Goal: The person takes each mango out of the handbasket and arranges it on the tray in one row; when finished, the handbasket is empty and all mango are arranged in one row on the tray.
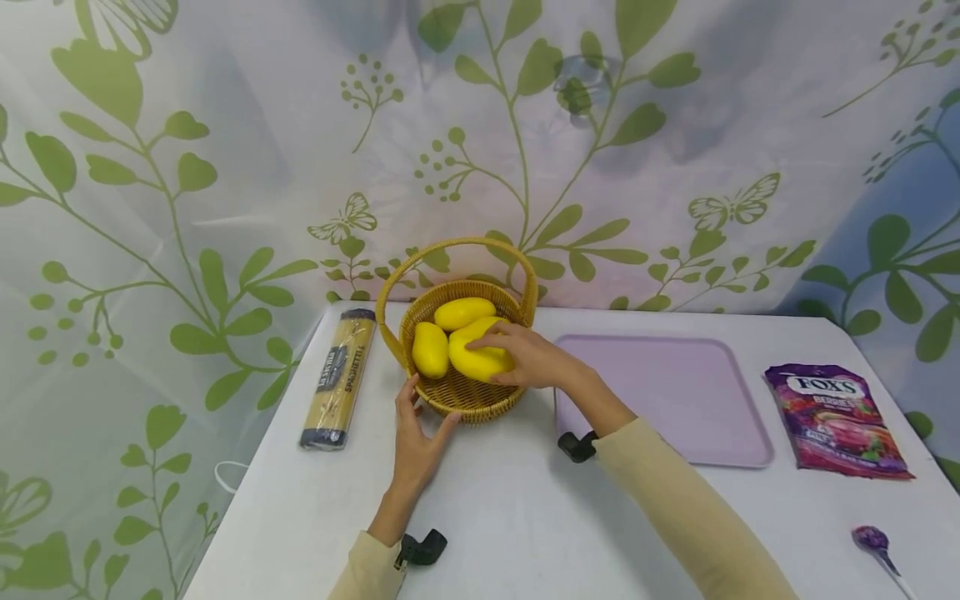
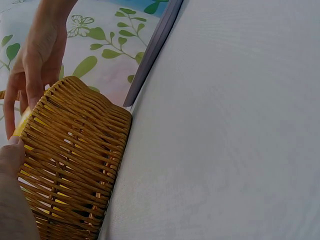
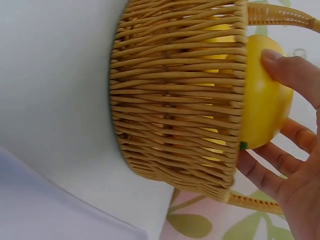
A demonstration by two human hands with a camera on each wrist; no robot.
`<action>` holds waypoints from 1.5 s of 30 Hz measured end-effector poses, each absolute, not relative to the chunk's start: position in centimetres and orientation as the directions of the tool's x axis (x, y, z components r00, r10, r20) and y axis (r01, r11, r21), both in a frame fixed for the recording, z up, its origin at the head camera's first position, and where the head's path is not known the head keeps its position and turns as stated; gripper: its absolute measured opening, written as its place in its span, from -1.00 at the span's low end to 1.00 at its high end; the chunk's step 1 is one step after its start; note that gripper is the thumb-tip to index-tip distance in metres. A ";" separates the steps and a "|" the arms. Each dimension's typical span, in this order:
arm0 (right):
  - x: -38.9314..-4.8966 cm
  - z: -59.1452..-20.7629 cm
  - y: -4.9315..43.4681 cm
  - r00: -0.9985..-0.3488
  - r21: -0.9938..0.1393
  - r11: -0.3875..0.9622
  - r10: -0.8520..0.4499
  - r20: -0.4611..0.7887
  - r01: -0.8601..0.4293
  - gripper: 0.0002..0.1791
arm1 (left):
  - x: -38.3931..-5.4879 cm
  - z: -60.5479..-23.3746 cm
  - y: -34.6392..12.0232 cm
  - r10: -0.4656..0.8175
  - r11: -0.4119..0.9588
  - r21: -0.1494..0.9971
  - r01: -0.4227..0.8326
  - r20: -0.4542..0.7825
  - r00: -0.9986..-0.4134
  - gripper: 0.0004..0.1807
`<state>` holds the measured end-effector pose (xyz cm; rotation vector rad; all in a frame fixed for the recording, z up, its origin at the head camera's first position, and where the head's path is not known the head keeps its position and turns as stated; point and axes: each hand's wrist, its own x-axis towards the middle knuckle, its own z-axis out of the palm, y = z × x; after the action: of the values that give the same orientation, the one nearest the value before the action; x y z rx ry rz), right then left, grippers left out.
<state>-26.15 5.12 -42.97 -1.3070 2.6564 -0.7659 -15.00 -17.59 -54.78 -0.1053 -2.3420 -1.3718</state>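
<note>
A woven basket [image 1: 468, 410] with a tall arched handle holds three smooth yellow mangoes. Around the largest yellow mango [image 1: 474, 360], at the right, curl the thumb and fingers of my right hand [image 1: 536, 357]. In the right wrist view this mango [image 3: 265, 100] bulges above the rim, with a small green spot low on it. My left hand [image 1: 418, 446] grips the basket's front left rim, its thumb and fingers spread apart. The other mangoes, one at the left [image 1: 431, 350] and one at the back [image 1: 465, 313], lie inside, untouched.
Left of the basket lies a pack of spaghetti [image 1: 339, 379]. A lilac tray [image 1: 667, 400] lies to the right, partly under the right forearm. Farther right are a purple Fox's candy bag [image 1: 838, 421] and a lollipop [image 1: 873, 540]. A patterned curtain [image 1: 465, 167] hangs behind the white table [image 1: 517, 517].
</note>
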 end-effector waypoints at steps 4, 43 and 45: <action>-25.4 -42.0 5.7 -0.646 -0.492 0.497 -0.740 0.190 -0.714 -0.39 | -14.9 -54.8 -17.5 -0.143 0.503 0.816 0.284 0.403 -0.904 -0.04; -22.8 -48.8 17.1 -0.960 -0.696 0.662 -0.188 0.205 -0.278 -0.30 | -14.6 -54.4 -17.3 -0.151 0.474 0.844 0.253 0.361 -0.920 -0.05; -22.9 -49.2 17.2 -0.964 -0.698 0.665 -0.190 0.185 -0.265 -0.29 | -14.6 -54.4 -17.3 -0.152 0.474 0.843 0.255 0.364 -0.919 -0.05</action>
<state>-22.89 17.23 -49.19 -0.4040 2.9536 -1.2638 -14.57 -17.30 -54.41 -0.0862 -2.3361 -1.4317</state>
